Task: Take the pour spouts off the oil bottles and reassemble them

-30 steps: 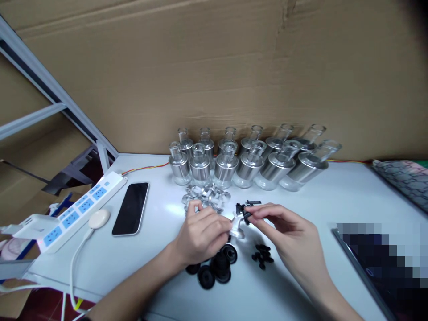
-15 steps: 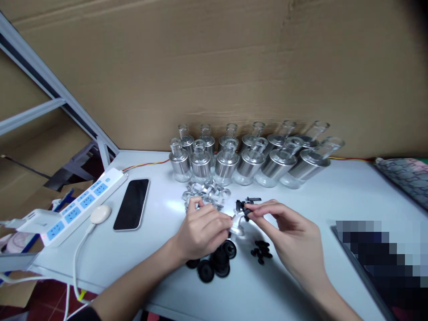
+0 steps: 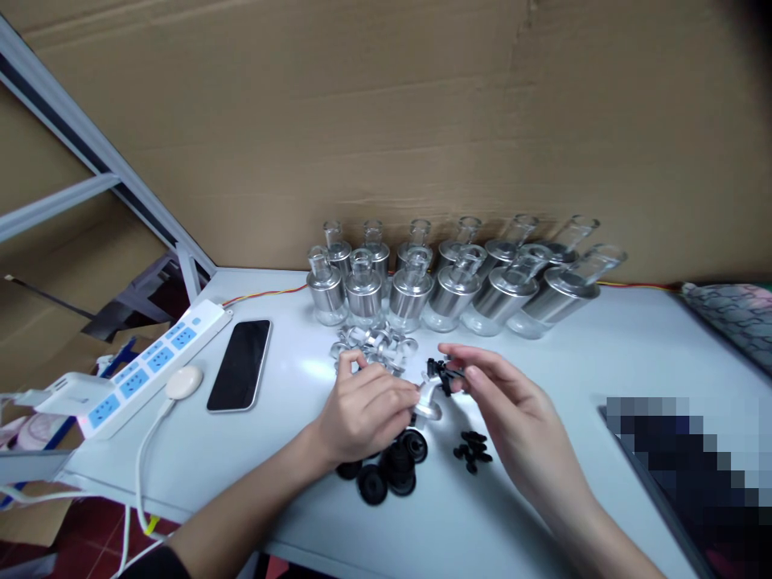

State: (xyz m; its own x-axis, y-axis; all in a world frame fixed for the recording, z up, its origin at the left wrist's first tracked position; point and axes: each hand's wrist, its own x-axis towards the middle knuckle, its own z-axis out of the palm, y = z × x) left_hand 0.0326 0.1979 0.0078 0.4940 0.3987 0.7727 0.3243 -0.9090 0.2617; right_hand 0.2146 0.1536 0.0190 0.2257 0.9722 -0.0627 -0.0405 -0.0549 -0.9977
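Between the thumb and fingers of my left hand (image 3: 371,408) is a silver metal spout piece (image 3: 429,402), its round base toward the right. My right hand (image 3: 515,402) is just right of it, its thumb and fingertips pinching a small dark part (image 3: 457,374). Behind the fingertips lies a small pile of black parts (image 3: 439,370). Silver pieces (image 3: 379,342) are heaped beyond my left hand. Round black caps (image 3: 395,470) lie below it, partly hidden by the hand. Small black plugs (image 3: 473,450) sit left of my right wrist.
Two rows of glass bottles with metal sleeves (image 3: 410,293) stand at the back, before a cardboard wall (image 3: 362,121). On the left are a phone (image 3: 240,366), a power strip (image 3: 153,366) and a round white charger (image 3: 184,382). A dark-edged object lies at the right.
My right hand's fingers have shifted and spread a little, the index finger lifting above the dark part. My left hand stays on the silver piece. The view has moved slightly.
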